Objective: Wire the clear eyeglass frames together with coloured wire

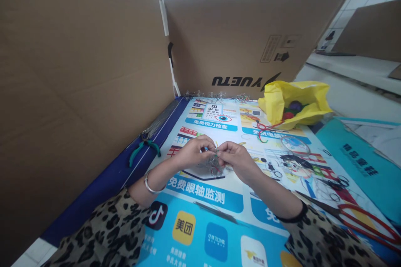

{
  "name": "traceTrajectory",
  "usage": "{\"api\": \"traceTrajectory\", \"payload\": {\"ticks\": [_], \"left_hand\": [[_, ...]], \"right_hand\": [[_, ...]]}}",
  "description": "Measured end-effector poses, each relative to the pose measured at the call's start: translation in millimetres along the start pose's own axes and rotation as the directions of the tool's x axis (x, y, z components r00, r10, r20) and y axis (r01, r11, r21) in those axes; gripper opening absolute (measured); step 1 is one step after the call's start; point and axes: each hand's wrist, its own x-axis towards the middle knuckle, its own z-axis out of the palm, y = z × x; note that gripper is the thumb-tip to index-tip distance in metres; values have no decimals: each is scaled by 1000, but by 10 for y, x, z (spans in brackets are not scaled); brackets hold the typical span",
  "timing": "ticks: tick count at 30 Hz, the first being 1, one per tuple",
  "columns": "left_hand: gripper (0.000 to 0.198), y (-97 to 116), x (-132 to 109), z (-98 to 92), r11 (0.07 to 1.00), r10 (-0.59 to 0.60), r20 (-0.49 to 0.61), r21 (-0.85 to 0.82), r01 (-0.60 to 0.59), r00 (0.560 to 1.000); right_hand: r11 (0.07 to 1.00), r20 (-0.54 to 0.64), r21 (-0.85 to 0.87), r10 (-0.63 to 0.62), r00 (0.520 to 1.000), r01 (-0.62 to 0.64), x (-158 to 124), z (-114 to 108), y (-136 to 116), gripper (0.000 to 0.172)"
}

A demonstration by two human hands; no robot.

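Over the middle of a printed sheet, my left hand (200, 151) and my right hand (235, 159) meet fingertip to fingertip. Both are closed in a pinch on a small tangle of thin silvery wire (214, 166), with touches of green and red in it. The tangle hangs just below the fingertips. Its exact shape is too fine to make out, and the fingers partly hide it. A straight dark bundle of thin wire pieces (216, 212) lies on the sheet nearer to me.
Teal-handled pliers (144, 150) lie at left beside long thin wires (163, 119). Red-handled scissors (351, 217) rest at right. A yellow bag (297, 102) holds yarn balls; a wire spool (295, 145) sits before it. Cardboard walls (219, 37) stand behind and left. More wire shapes (206, 95) line the back.
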Motion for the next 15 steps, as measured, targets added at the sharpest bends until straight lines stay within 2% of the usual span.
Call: {"api": "traceTrajectory", "payload": {"ticks": [15], "left_hand": [[4, -12, 6, 16, 996, -66, -37, -60, 64, 997]], "right_hand": [[998, -20, -47, -43, 999, 42, -8, 7, -24, 18]]}}
